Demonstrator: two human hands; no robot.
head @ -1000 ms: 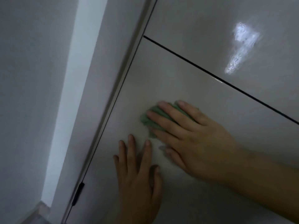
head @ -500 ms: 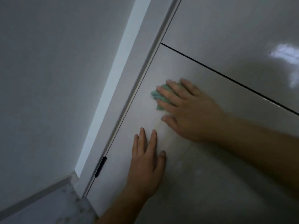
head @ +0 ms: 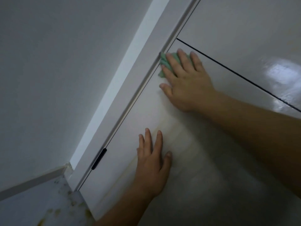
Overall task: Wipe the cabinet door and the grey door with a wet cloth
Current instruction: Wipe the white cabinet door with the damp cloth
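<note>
**A:** What fills the left of the frame?

**B:** A plain grey wall (head: 48,79). In the lower left corner a pale skirting board (head: 32,181) meets a floor (head: 32,209) flecked with yellowish spots.

**A:** And moving right?

**B:** A white frame (head: 130,75) runs diagonally from the lower left to the top centre. Near its lower end a small black fitting (head: 99,159) sits in the seam beside the glossy cabinet door (head: 211,168). Whether it is a hinge or a handle, I cannot tell.

**A:** The hands?

**B:** In the lower centre the left hand (head: 152,162) lies flat on the door, fingers straight. Its grip is unfurled and holds nothing. Faint pale streaks arc across the door above it.

**A:** Where is the cloth?

**B:** In the upper centre. The green cloth (head: 166,61) is bunched at the door's left edge, touching the frame, near the top corner. The right hand (head: 187,82) presses it against the door with spread, straight fingers. No grip is curled round it. The forearm enters from the right edge.

**A:** Further right?

**B:** A thin dark gap (head: 236,74) slants down to the right edge and parts the door from an upper panel (head: 244,30). A white glare (head: 281,74) shines on that panel, just above the gap.
</note>
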